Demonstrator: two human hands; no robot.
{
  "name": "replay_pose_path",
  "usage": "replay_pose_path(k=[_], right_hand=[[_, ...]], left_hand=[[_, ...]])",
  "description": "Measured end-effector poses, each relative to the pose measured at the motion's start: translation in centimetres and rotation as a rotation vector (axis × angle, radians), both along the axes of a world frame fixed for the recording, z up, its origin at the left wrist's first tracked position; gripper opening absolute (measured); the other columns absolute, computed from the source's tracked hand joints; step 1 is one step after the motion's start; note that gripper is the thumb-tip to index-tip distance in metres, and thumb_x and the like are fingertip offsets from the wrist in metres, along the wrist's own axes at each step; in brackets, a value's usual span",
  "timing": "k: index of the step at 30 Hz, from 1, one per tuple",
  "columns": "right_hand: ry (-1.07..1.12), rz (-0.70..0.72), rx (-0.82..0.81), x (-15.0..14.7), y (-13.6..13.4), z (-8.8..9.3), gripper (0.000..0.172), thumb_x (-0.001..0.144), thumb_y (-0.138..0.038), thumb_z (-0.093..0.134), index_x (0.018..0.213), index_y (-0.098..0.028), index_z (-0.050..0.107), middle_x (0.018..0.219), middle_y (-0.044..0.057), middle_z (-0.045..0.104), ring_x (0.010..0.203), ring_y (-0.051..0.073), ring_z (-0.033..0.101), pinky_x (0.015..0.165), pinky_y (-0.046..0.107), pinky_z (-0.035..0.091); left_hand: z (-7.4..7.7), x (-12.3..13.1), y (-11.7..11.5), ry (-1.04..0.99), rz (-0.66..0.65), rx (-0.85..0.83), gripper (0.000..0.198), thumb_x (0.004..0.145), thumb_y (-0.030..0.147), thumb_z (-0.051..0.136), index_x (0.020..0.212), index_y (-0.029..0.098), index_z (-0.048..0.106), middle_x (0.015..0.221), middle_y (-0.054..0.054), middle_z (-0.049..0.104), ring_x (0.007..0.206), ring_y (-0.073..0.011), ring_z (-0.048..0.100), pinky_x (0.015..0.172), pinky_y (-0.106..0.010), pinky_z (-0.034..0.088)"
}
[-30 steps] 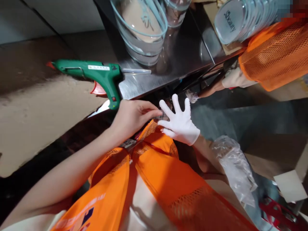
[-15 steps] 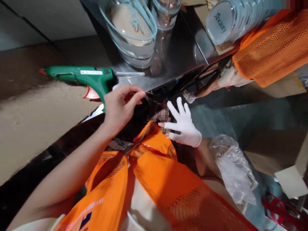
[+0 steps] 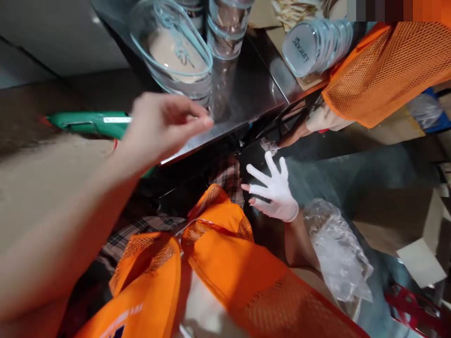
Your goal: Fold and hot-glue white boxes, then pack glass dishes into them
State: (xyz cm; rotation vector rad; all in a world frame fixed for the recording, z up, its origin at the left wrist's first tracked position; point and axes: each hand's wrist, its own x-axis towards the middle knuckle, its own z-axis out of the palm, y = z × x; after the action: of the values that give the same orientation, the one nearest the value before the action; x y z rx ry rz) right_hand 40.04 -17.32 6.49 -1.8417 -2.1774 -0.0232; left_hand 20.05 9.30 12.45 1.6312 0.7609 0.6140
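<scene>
My bare left hand (image 3: 165, 126) is raised over the near edge of the metal table (image 3: 246, 89). Its thumb and fingertips are drawn together in a pinch; whatever is between them is too small to make out. Behind that hand and wrist, a green hot glue gun (image 3: 79, 121) is partly hidden, its orange nozzle pointing left. My right hand (image 3: 273, 195), in a white glove with bare thumb and one bare fingertip, is held open with fingers spread, touching nothing. Beyond my left hand stands a clear oval container with light-blue trim (image 3: 176, 51).
Clear round containers (image 3: 227, 35) are stacked behind the oval one. A row of round items marked "beauty" (image 3: 301, 51) lies farther right. A co-worker's orange mesh sleeve (image 3: 387, 75) reaches in there. Plastic bags (image 3: 340, 253) and a cardboard box (image 3: 394, 220) are at lower right.
My left hand has come closer to the camera and now covers the glue gun's handle; the thin strand by its fingertips no longer shows. My right hand stays spread, slightly lower.
</scene>
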Motion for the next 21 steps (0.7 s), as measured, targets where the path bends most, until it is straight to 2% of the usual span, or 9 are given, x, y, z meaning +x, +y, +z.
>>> replay_pose_path(k=[2,4,6,7,10,12,16,19,21], right_hand=[[-0.011,0.004,0.016,0.0,0.3,0.3,0.033,0.104,-0.053,0.058,0.131,-0.041,0.073,0.165,-0.002,0.053,0.169,0.035,-0.002,0.13,0.073,0.003],[-0.022,0.018,0.023,-0.2,0.6,0.5,0.032,0.104,-0.053,0.058,0.127,-0.039,0.075,0.167,-0.001,0.05,0.169,0.036,-0.002,0.13,0.073,0.002],[-0.046,0.039,0.028,-0.3,1.1,0.7,0.03,0.104,-0.053,0.059,0.124,-0.038,0.076,0.169,-0.002,0.047,0.168,0.037,-0.004,0.129,0.074,0.002],[-0.06,0.05,0.025,-0.4,1.3,0.8,0.029,0.103,-0.053,0.059,0.123,-0.038,0.076,0.17,-0.002,0.046,0.168,0.037,-0.005,0.128,0.075,0.002],[-0.082,0.052,0.004,-0.6,1.6,1.0,0.029,0.103,-0.053,0.06,0.123,-0.039,0.075,0.171,-0.004,0.044,0.168,0.039,-0.002,0.128,0.075,0.003],[-0.068,0.037,-0.008,-0.7,1.4,1.3,0.031,0.102,-0.054,0.061,0.127,-0.04,0.074,0.173,-0.004,0.041,0.168,0.041,0.003,0.128,0.076,0.004],[-0.009,0.011,0.009,-0.5,0.1,1.8,0.032,0.104,-0.05,0.06,0.132,-0.039,0.072,0.171,-0.001,0.044,0.167,0.041,0.01,0.127,0.077,0.008],[0.016,-0.014,0.031,-0.1,-0.8,2.0,0.028,0.104,-0.046,0.06,0.127,-0.037,0.074,0.162,0.0,0.056,0.167,0.039,0.015,0.128,0.075,0.009],[0.031,-0.019,0.051,-0.1,-1.2,2.1,0.025,0.104,-0.042,0.06,0.122,-0.035,0.075,0.155,-0.001,0.064,0.167,0.037,0.017,0.13,0.072,0.008]], left_hand=[[-1.6,1.4,-3.1,0.019,-0.206,-0.237,0.036,0.065,0.047,0.09,0.071,0.015,0.075,0.109,-0.011,0.081,0.092,-0.0215,0.073,0.091,-0.041,0.058],[-3.0,2.4,-5.7,0.022,-0.396,-0.489,0.033,0.061,0.043,0.093,0.065,0.016,0.073,0.108,-0.012,0.082,0.097,-0.0236,0.076,0.093,-0.04,0.06],[-3.9,3.2,-7.6,0.022,-0.5,-0.624,0.032,0.058,0.039,0.096,0.064,0.017,0.073,0.094,-0.011,0.082,0.091,-0.0231,0.077,0.089,-0.038,0.061],[-4.2,3.5,-8.3,0.02,-0.508,-0.661,0.033,0.057,0.038,0.097,0.064,0.017,0.073,0.086,-0.009,0.081,0.084,-0.0216,0.076,0.083,-0.036,0.062],[-4.7,3.7,-9.2,-0.005,-0.37,-0.701,0.041,0.055,0.042,0.099,0.065,0.017,0.069,0.072,-0.005,0.077,0.064,-0.0166,0.071,0.066,-0.031,0.06],[-4.8,3.4,-8.7,-0.036,-0.216,-0.626,0.047,0.053,0.047,0.101,0.067,0.017,0.067,0.07,-0.004,0.076,0.061,-0.0159,0.07,0.064,-0.03,0.059],[-3.7,1.6,-5.2,-0.1,0.002,-0.443,0.052,0.052,0.045,0.102,0.078,0.019,0.066,0.067,0.001,0.075,0.064,-0.0175,0.073,0.07,-0.036,0.063],[-1.9,0.5,-1.9,-0.193,0.143,-0.266,0.056,0.055,0.041,0.103,0.095,0.022,0.07,0.066,0.007,0.073,0.066,-0.017,0.073,0.073,-0.04,0.064],[-1.0,0.2,-0.5,-0.204,0.235,-0.096,0.052,0.058,0.045,0.102,0.095,0.019,0.075,0.066,0.007,0.072,0.067,-0.0162,0.072,0.074,-0.041,0.064]])
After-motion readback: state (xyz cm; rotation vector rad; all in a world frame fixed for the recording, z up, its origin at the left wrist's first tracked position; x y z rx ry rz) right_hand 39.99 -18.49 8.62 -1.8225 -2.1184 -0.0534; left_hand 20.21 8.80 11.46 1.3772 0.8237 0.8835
